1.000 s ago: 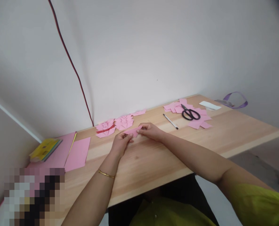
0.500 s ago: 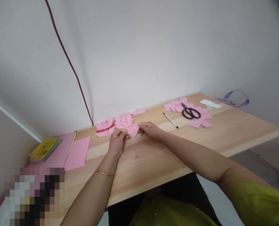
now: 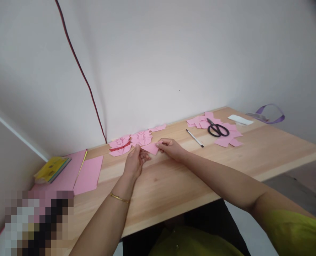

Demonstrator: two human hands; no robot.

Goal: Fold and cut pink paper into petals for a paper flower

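A small folded piece of pink paper is between my two hands, just above the wooden table. My right hand pinches its right end between thumb and fingers. At its left corner is my left hand, thumb raised along the edge and fingers curled below. How firmly the left fingers grip is partly hidden. Just beyond my hands lie crumpled pink paper shapes, and a red strip crosses the left one. A gold bracelet circles my left wrist.
Black-handled scissors rest on cut pink pieces at the right, near a white pen and a white strip. Pink sheets, a yellow pencil and a yellow packet are at the left. A wall stands behind.
My left thumb has lifted and shifted left along the paper's corner, with the fingers loosened below. My right hand still pinches the other end. The view has shifted slightly.
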